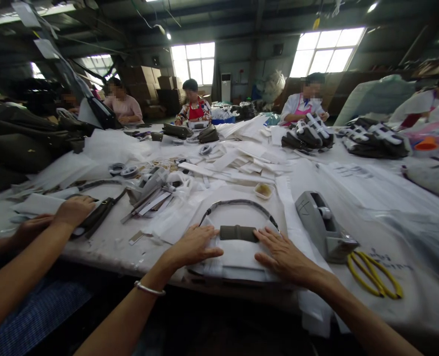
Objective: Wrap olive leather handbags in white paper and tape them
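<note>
A dark olive handbag (238,233) lies in front of me at the table's near edge, mostly covered by white wrapping sheet (238,258). Its middle strap shows between my hands, and the wrapped handle (238,202) arches away behind it. My left hand (195,243) lies flat on the bag's left side, fingers stretched out. On the right side, my right hand (279,249) presses down with its fingers spread. Neither hand grips anything. What lies under the sheet is hidden.
A grey tape dispenser (323,225) and a yellow cord loop (375,277) are on the right. A small dish (264,191) sits behind the bag. At left, a co-worker's hands (74,210) handle another bag (99,215). Paper strips (153,198) and tape rolls (123,169) lie beyond.
</note>
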`<state>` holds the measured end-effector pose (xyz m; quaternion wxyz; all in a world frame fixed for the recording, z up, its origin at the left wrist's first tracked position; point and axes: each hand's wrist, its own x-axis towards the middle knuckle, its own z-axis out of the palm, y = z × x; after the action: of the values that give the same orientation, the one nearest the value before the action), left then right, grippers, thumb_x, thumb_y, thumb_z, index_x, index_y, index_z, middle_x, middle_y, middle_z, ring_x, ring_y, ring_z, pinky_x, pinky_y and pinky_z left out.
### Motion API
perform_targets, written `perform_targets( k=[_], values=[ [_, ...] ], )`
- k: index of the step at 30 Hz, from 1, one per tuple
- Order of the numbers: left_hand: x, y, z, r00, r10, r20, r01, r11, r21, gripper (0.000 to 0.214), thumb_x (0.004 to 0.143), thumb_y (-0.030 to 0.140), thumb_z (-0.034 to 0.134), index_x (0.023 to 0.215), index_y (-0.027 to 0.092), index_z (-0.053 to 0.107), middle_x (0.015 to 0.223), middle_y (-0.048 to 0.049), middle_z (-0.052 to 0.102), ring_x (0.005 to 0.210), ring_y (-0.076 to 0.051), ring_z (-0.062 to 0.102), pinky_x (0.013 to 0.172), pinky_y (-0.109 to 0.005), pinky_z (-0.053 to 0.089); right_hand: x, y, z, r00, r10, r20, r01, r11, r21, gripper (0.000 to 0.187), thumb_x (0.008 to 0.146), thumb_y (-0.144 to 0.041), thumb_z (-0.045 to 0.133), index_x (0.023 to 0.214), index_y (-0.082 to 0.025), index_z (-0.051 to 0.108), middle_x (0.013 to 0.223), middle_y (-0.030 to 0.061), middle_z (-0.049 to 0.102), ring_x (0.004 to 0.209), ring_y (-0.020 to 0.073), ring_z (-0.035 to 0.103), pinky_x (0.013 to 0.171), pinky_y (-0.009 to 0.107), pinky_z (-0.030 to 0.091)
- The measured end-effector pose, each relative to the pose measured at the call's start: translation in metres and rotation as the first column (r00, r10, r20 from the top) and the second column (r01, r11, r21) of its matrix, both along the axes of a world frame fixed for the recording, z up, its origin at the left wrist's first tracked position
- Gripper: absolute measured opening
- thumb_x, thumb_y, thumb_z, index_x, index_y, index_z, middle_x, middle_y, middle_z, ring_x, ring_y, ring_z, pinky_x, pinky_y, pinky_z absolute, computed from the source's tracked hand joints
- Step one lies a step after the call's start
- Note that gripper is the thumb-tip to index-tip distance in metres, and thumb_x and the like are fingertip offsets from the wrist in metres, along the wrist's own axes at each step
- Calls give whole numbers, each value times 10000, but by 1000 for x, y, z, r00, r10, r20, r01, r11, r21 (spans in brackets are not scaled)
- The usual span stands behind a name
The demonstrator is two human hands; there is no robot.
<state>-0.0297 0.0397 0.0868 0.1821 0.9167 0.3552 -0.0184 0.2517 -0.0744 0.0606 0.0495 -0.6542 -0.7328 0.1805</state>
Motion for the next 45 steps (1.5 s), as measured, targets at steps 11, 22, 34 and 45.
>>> perform_targets(
  k=[11, 22, 34, 45],
  values=[
    [59, 108, -31, 969, 212, 123, -229, 963, 144, 462, 861, 212, 627, 1318, 195, 558, 1284, -98, 625, 1187, -244, 587, 1009, -353, 467, -8, 125, 40, 974, 6, 228, -60, 972, 229, 377, 922, -337, 574, 1257, -179, 644, 1193, 136, 700, 1118, 298, 636, 967, 401, 470],
    [52, 135, -66, 949, 169, 266, -185, 982, 35, 223, 896, 282, 563, 1087, 249, 673, 1045, -32, 638, 989, -190, 631, 912, -297, 503, -7, 225, 9, 956, 72, 286, -90, 995, 50, 255, 872, -196, 509, 912, -239, 757, 920, 62, 754, 875, 242, 691, 719, 309, 476],
    [52, 133, -86, 923, 122, 364, -149, 988, 47, 382, 904, 270, 474, 1263, 336, 589, 1029, -48, 622, 870, -217, 623, 701, -330, 524, -111, 372, -8, 993, -41, 111, 27, 991, 129, 524, 823, -286, 628, 1321, -129, 582, 1112, 160, 721, 1033, 299, 668, 887, 389, 475],
    [52, 139, -75, 958, 106, 268, -112, 994, 8, 272, 942, 327, 511, 1194, 300, 610, 1063, -53, 602, 963, -222, 597, 759, -323, 515, -93, 386, 13, 924, -254, -286, 202, 959, -199, 227, 790, -193, 662, 1001, -121, 701, 818, 88, 747, 699, 178, 697, 627, 261, 551]
  ],
)
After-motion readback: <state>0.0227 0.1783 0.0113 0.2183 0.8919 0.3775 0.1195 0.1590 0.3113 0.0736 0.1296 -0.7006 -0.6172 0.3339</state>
